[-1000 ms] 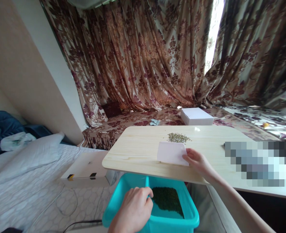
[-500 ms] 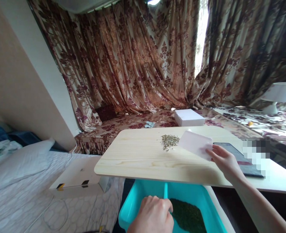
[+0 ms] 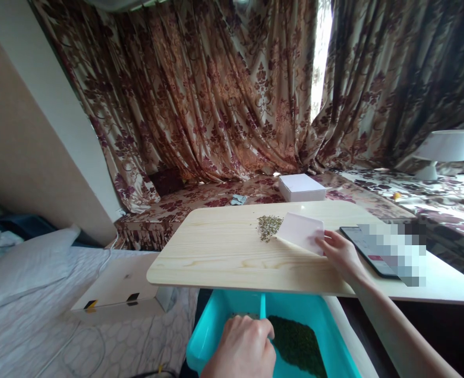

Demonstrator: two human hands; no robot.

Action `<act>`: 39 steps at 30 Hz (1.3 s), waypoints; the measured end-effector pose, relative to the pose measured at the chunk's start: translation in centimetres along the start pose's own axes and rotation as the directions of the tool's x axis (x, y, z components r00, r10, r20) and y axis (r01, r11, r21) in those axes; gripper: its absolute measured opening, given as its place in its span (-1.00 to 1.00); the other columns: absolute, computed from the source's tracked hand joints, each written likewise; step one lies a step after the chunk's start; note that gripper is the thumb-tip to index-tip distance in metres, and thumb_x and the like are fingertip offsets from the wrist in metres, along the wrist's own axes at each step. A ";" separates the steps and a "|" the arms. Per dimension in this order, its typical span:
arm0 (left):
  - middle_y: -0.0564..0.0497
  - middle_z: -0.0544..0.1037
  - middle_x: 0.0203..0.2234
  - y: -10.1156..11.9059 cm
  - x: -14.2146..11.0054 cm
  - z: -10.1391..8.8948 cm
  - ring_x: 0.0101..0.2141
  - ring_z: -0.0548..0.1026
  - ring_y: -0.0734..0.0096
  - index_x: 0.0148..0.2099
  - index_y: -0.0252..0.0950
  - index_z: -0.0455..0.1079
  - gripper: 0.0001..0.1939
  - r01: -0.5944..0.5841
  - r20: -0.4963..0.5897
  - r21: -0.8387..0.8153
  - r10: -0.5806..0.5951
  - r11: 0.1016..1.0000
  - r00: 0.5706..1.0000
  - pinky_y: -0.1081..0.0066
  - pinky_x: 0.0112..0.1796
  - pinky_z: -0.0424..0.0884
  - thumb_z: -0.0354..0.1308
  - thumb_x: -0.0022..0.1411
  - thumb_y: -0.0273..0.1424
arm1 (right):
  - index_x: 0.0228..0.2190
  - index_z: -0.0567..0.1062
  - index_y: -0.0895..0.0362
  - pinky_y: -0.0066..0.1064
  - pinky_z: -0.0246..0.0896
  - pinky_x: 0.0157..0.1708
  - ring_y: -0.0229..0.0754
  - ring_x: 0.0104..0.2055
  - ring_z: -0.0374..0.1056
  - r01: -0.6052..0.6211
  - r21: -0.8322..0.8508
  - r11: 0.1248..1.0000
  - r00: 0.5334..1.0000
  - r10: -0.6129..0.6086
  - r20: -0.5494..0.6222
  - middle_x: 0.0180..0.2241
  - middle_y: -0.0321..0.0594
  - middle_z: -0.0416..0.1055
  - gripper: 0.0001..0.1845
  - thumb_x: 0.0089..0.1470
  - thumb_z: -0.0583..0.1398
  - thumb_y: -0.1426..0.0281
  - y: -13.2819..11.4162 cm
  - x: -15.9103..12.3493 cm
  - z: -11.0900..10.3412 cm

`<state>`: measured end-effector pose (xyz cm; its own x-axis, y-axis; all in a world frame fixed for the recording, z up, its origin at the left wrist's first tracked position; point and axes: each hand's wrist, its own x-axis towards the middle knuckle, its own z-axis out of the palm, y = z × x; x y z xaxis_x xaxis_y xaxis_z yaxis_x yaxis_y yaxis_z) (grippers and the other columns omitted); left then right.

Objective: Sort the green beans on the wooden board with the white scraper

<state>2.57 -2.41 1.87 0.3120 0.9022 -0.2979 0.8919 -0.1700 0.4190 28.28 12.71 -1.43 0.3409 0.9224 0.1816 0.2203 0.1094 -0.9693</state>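
My right hand (image 3: pixel 340 253) pinches a thin white plastic card (image 3: pixel 302 232) by its right edge, tilted over the wooden table (image 3: pixel 216 252). The card's left edge meets a scattered pile of small greenish-brown dried bits, like seeds or herbs (image 3: pixel 269 227). Over the divided teal tray (image 3: pixel 210 320), my left hand (image 3: pixel 243 346) is closed, fingers curled by the divider; what it holds, if anything, is hidden. The tray's right compartment contains a dark green mass of fine bits (image 3: pixel 295 341). Part of the left compartment is covered by my left hand.
A tablet (image 3: pixel 368 252), partly blurred out, lies at the table's right. Behind stands a white box (image 3: pixel 302 188) on a patterned cover. A white lamp (image 3: pixel 444 149) is at far right; another box (image 3: pixel 124 283) lies on the bed at left.
The card in my right hand has shifted left, its edge now touching the pile. My left hand stays closed over the tray. The whole view has shifted slightly.
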 end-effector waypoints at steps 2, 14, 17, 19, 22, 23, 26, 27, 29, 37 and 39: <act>-0.07 0.52 -0.14 -0.1 0.1 0.1 -0.06 0.39 0.16 -0.01 -0.16 0.44 -0.57 -0.001 -0.001 0.003 0.001 1.000 1.000 0.21 0.00 0.23 -0.17 0.22 -0.43 | -0.28 0.50 0.16 -0.36 0.37 -0.47 -0.03 -0.32 0.53 0.000 0.009 1.000 1.000 0.000 0.007 -0.36 -0.07 0.61 -0.65 -0.17 0.25 0.26 0.0 0.0 0.1; -0.06 0.52 -0.13 -0.3 0.0 0.3 -0.07 0.39 0.15 -0.01 -0.17 0.45 -0.57 0.001 -0.024 0.009 0.000 1.000 1.000 0.21 0.00 0.23 -0.17 0.22 -0.42 | -0.34 0.52 0.14 -0.37 0.36 -0.52 -0.05 -0.37 0.52 0.015 0.016 1.000 1.000 -0.015 0.023 -0.39 -0.08 0.60 -0.65 -0.22 0.26 0.21 -0.3 -0.4 0.4; -0.06 0.52 -0.13 -0.4 0.1 0.4 -0.07 0.39 0.14 -0.02 -0.18 0.45 -0.58 -0.001 -0.034 0.001 0.001 1.000 0.999 0.20 0.00 0.23 -0.17 0.22 -0.42 | -0.37 0.52 0.13 -0.36 0.35 -0.50 -0.06 -0.39 0.51 0.018 0.021 1.000 0.998 -0.019 0.052 -0.41 -0.10 0.60 -0.66 -0.24 0.27 0.22 -0.3 -0.7 0.3; -0.06 0.52 -0.13 -0.4 0.1 0.4 -0.07 0.39 0.14 -0.02 -0.18 0.45 -0.58 0.002 -0.030 -0.005 -0.002 1.000 1.000 0.20 0.01 0.22 -0.17 0.21 -0.42 | -0.37 0.52 0.13 -0.36 0.35 -0.49 -0.04 -0.37 0.52 0.020 0.031 0.999 0.997 -0.023 0.068 -0.42 -0.10 0.60 -0.67 -0.25 0.27 0.23 -0.5 -0.9 0.4; -0.07 0.51 -0.14 -0.4 0.0 0.3 -0.06 0.39 0.15 -0.02 -0.17 0.45 -0.58 0.009 -0.018 -0.008 -0.009 1.000 1.000 0.22 0.00 0.22 -0.17 0.21 -0.43 | -0.37 0.50 0.12 -0.37 0.36 -0.49 -0.02 -0.33 0.52 0.016 0.049 0.999 0.998 -0.019 0.064 -0.40 -0.09 0.61 -0.70 -0.22 0.26 0.24 -1.1 -1.1 0.9; -0.08 0.51 -0.15 -0.4 0.0 0.3 -0.07 0.39 0.15 -0.02 -0.17 0.45 -0.58 0.011 -0.012 -0.007 -0.011 1.000 1.000 0.22 0.00 0.22 -0.17 0.21 -0.43 | -0.37 0.50 0.12 -0.37 0.36 -0.49 -0.03 -0.33 0.52 0.012 0.052 0.999 0.998 -0.015 0.062 -0.39 -0.09 0.61 -0.70 -0.22 0.25 0.25 -1.3 -1.1 1.1; -0.09 0.52 -0.17 -0.4 0.1 0.2 -0.08 0.40 0.14 -0.03 -0.16 0.45 -0.58 0.008 -0.008 0.000 -0.008 1.000 1.000 0.21 -0.02 0.23 -0.18 0.21 -0.43 | -0.37 0.47 0.11 -0.37 0.36 -0.49 -0.05 -0.35 0.53 0.004 0.052 0.999 0.997 -0.008 0.070 -0.39 -0.10 0.61 -0.73 -0.20 0.23 0.27 -1.7 -1.0 1.8; -0.09 0.52 -0.17 -0.4 0.1 0.2 -0.08 0.40 0.14 -0.03 -0.16 0.45 -0.57 0.006 -0.011 0.002 -0.006 1.000 1.000 0.20 -0.02 0.24 -0.18 0.21 -0.43 | -0.38 0.47 0.11 -0.37 0.36 -0.49 -0.05 -0.35 0.53 0.005 0.051 0.999 0.997 -0.009 0.074 -0.39 -0.10 0.61 -0.74 -0.20 0.23 0.28 -1.7 -0.9 1.9; -0.09 0.52 -0.17 -0.4 0.2 0.2 -0.08 0.40 0.13 -0.04 -0.17 0.46 -0.57 0.007 -0.007 0.003 -0.007 1.000 1.000 0.20 -0.03 0.24 -0.18 0.21 -0.43 | -0.40 0.47 0.10 -0.38 0.36 -0.49 -0.05 -0.34 0.53 0.007 0.051 0.999 0.998 -0.010 0.069 -0.39 -0.12 0.61 -0.76 -0.21 0.22 0.30 -1.6 -0.8 2.0; -0.08 0.52 -0.16 -0.5 0.1 0.2 -0.07 0.40 0.13 -0.03 -0.17 0.45 -0.57 0.009 -0.015 0.004 -0.009 1.000 1.000 0.20 -0.02 0.23 -0.18 0.20 -0.43 | -0.40 0.47 0.09 -0.38 0.36 -0.48 -0.10 -0.42 0.51 -0.010 0.056 0.998 1.000 0.011 -0.003 -0.45 -0.17 0.60 -0.80 -0.19 0.22 0.35 -1.4 -0.3 1.7; -0.09 0.52 -0.15 -0.5 0.2 0.2 -0.07 0.40 0.13 -0.02 -0.17 0.45 -0.57 0.014 0.005 0.007 -0.014 1.000 1.000 0.20 -0.01 0.23 -0.17 0.20 -0.43 | -0.40 0.47 0.08 -0.39 0.36 -0.49 -0.08 -0.38 0.52 -0.002 0.062 0.998 1.000 0.000 0.026 -0.45 -0.16 0.60 -0.81 -0.19 0.22 0.35 -1.4 -0.3 1.9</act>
<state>2.26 -2.19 1.47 0.3012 0.9025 -0.3079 0.8986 -0.1606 0.4084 26.15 12.95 -0.44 0.3176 0.9316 0.1768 0.1623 0.1303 -0.9781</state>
